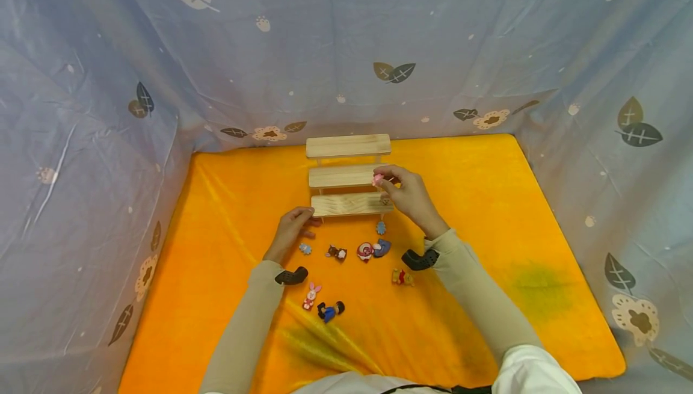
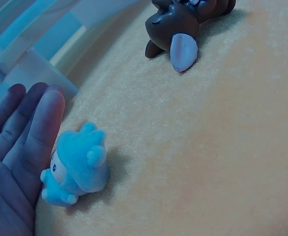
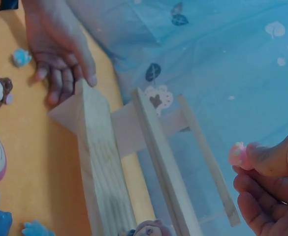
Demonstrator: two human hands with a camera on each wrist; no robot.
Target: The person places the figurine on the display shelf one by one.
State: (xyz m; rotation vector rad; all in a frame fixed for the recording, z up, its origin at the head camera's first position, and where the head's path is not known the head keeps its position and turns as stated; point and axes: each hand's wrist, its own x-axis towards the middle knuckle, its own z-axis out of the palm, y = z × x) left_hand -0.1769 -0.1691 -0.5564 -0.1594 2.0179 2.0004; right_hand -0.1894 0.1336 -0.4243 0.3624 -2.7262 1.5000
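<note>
A three-step wooden stand [image 1: 351, 204] sits on an orange cloth. My right hand [image 1: 409, 192] pinches a small pink figurine [image 3: 239, 156] between thumb and fingers, above the right end of the middle step. At the stand's left end, the thumb of my left hand [image 1: 293, 229] touches the lowest step; its other fingers are extended, holding nothing. A small figurine [image 3: 153, 229] is on that step's right end, partly cut off in the right wrist view. Close to the left fingers, a light blue figurine [image 2: 80, 164] lies on the cloth.
In front of the stand lie a brown figurine [image 1: 337, 253], a pink-and-white one [image 1: 365, 252], a blue one [image 1: 382, 248] and another light blue one [image 1: 381, 227]. Nearer me are a yellow bear [image 1: 402, 277], a pink rabbit [image 1: 311, 296] and a blue-clothed figure [image 1: 330, 311]. Patterned curtains [image 1: 335, 51] surround the cloth.
</note>
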